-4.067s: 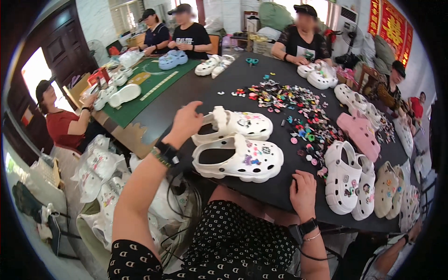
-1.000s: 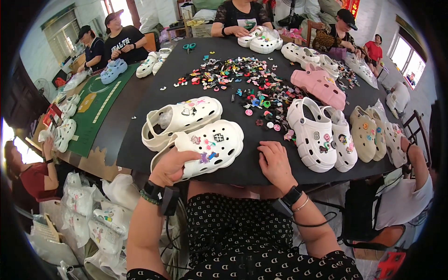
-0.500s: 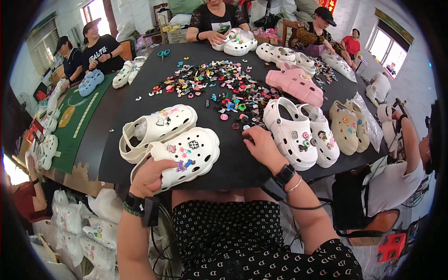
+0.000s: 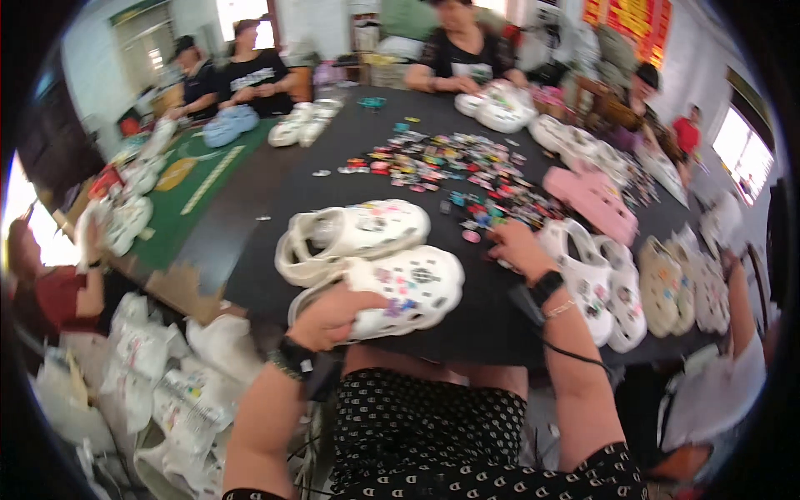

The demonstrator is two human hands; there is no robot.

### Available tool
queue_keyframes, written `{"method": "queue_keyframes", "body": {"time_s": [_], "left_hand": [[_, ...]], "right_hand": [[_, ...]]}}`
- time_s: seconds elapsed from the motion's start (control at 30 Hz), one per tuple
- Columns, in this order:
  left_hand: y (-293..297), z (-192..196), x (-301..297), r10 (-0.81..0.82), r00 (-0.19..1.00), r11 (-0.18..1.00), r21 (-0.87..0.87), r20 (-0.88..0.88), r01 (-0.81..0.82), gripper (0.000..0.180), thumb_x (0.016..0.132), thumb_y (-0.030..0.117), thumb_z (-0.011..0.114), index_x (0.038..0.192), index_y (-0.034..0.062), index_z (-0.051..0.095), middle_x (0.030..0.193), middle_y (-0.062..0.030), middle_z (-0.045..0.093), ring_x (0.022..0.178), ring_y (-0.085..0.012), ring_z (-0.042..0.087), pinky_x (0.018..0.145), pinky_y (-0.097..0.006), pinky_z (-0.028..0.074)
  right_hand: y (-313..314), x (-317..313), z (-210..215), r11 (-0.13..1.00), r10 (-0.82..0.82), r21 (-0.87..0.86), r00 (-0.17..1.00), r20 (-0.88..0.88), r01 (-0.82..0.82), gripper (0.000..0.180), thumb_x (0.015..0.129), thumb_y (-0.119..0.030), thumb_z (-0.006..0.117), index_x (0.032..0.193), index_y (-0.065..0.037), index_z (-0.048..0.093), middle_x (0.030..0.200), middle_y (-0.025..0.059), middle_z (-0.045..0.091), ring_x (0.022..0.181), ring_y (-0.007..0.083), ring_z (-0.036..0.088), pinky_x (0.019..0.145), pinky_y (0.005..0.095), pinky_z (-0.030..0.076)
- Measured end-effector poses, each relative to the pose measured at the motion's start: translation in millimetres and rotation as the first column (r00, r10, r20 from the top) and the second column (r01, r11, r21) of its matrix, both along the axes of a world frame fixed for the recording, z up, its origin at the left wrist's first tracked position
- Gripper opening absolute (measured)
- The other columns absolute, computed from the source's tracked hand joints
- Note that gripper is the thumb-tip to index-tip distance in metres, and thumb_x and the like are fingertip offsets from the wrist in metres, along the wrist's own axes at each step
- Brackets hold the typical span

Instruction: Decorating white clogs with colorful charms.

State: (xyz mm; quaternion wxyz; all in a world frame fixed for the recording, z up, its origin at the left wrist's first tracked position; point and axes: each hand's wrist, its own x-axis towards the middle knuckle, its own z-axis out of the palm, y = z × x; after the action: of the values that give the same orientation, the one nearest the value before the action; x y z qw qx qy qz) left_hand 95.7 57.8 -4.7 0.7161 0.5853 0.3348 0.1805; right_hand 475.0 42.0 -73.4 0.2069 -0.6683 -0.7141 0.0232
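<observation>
My left hand (image 4: 337, 317) is closed on the heel side of a white clog (image 4: 425, 283) with colourful charms on its top, its thumb lying over the upper. Just behind it on the black table rests a second white clog (image 4: 392, 221), also decorated. My right hand (image 4: 523, 250) reaches to the near edge of a pile of small shoe charms (image 4: 454, 158). Its fingers bend down among the charms, and blur hides whether they pinch one. A pink charm (image 4: 472, 237) lies to the left of those fingers.
Right of my right hand stands a pair of white clogs (image 4: 579, 287), with a pink clog (image 4: 593, 200) behind and beige clogs (image 4: 660, 283) beyond. Teal scissors (image 4: 372, 103) lie at the far left. Co-workers sit around the table; bagged shoes (image 4: 187, 400) are stacked at lower left.
The whole view has shifted, so the table appears further right and lower. My right hand has moved forward into the edge of the charm pile. My left hand keeps its grip on the clog.
</observation>
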Motion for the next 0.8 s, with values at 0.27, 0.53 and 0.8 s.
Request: {"method": "queue_keyframes", "body": {"time_s": [0.27,0.53,0.8], "left_hand": [[-3.0,-20.8,1.0,0.095,0.952,0.950,-0.312,0.292,0.001,0.044,0.080,-0.004,0.066,0.123,-0.0045,0.056,0.118,-0.0129,0.064,0.104,-0.0217,0.064,0.091,-0.032,0.053],[-0.7,-24.5,6.4,0.100,0.944,0.957,-0.292,0.315,-0.004,0.046,0.078,-0.006,0.066,0.123,-0.0049,0.056,0.117,-0.0128,0.065,0.103,-0.0218,0.065,0.091,-0.033,0.053],[7.0,-32.9,1.6,0.119,0.937,0.944,-0.331,0.328,-0.004,0.053,0.079,-0.009,0.061,0.130,-0.0056,0.048,0.122,-0.0153,0.061,0.107,-0.0247,0.063,0.093,-0.037,0.054]], "right_hand": [[3.2,-1.1,11.3,0.984,0.016,-0.174,0.997,-0.079,-0.030,0.038,0.055,-0.005,0.085,0.085,-0.003,0.062,0.089,0.0113,0.054,0.084,0.0298,0.057,0.073,0.0383,0.047],[-10.1,5.4,5.6,0.993,-0.080,-0.091,0.997,-0.007,0.079,0.015,0.070,-0.004,0.072,0.081,-0.004,0.062,0.088,0.0159,0.059,0.087,0.0352,0.059,0.074,0.0436,0.048],[-13.5,-6.3,-1.5,0.986,-0.158,0.064,0.983,0.090,0.153,0.015,0.078,-0.005,0.058,0.092,-0.003,0.061,0.090,0.0181,0.062,0.089,0.0368,0.060,0.077,0.0457,0.048]]}}
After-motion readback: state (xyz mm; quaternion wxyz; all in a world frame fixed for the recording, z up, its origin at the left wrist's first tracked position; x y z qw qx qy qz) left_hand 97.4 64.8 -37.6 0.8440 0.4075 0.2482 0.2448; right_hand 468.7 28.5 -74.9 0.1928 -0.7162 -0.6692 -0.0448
